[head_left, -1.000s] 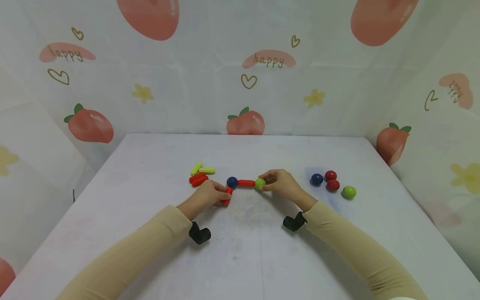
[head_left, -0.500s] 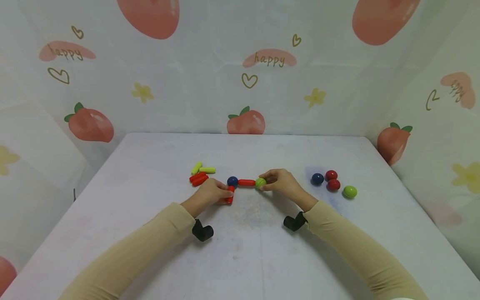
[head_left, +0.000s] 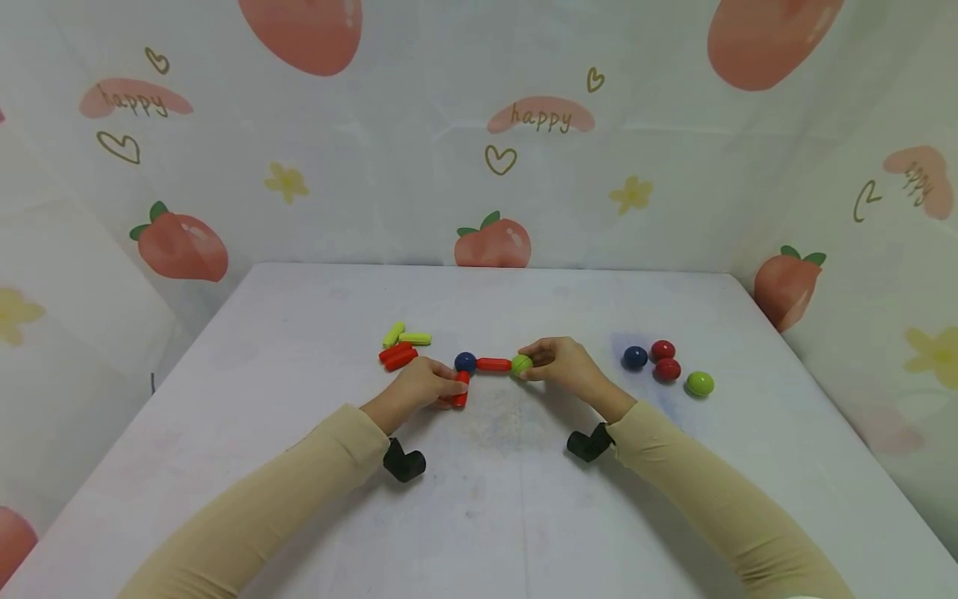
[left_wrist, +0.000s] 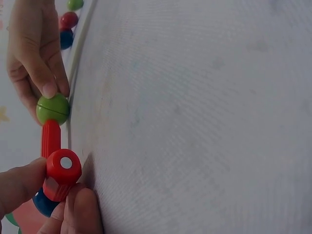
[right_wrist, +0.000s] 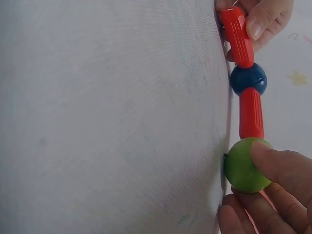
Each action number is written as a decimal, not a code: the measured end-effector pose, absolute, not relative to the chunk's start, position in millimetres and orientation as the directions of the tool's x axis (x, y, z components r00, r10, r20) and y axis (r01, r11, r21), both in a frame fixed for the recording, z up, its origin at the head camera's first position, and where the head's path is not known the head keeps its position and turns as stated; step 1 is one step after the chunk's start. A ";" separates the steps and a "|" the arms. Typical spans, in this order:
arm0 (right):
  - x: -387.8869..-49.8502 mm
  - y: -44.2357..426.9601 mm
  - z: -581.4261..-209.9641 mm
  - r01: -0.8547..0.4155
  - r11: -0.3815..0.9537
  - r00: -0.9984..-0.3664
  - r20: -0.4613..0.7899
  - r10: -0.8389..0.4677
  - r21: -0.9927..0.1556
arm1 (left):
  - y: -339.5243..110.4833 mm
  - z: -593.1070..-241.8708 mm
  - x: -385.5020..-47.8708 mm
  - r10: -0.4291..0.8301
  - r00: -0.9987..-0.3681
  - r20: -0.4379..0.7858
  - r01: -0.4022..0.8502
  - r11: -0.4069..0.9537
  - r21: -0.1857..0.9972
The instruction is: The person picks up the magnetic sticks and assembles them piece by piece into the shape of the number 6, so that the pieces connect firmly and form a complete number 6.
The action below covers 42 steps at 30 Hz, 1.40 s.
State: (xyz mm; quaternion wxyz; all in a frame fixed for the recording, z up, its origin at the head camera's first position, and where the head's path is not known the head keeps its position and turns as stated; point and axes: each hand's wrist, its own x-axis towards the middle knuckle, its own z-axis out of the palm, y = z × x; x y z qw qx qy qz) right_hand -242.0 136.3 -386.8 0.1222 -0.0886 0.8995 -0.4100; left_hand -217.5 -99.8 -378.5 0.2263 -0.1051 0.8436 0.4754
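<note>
My left hand (head_left: 417,389) pinches a red rod (head_left: 461,389) between thumb and fingers; the rod's far end touches the blue ball (head_left: 465,362). From that ball a second red rod (head_left: 494,364) runs to the green ball (head_left: 521,364), which my right hand (head_left: 570,372) grips. In the right wrist view the held rod (right_wrist: 237,36), blue ball (right_wrist: 248,79), other rod (right_wrist: 251,113) and green ball (right_wrist: 247,165) form one chain. The left wrist view shows the held rod's near end (left_wrist: 64,165) with a pale round spot.
Two red rods (head_left: 398,357) and two yellow-green rods (head_left: 415,339) lie behind my left hand. To the right on the white table (head_left: 479,516) are a blue ball (head_left: 634,358), two red balls (head_left: 667,369) and a green ball (head_left: 699,383). A printed cloth hangs behind.
My left hand has moved slightly right, bringing the red rod in line below the blue ball and against it. The right hand stays on the green ball.
</note>
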 end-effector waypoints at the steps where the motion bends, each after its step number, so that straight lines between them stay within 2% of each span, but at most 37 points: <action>1: -241.8 136.4 -386.5 -0.060 0.646 -0.954 -0.147 -0.261 -0.761 | -99.6 -378.5 -217.4 0.036 -0.875 -0.482 -0.393 0.527 0.753; 42: -238.2 132.5 -382.3 -0.088 0.638 -0.953 -0.122 -0.277 -0.765 | -104.2 -376.8 -217.0 0.036 -0.870 -0.492 -0.414 0.487 0.769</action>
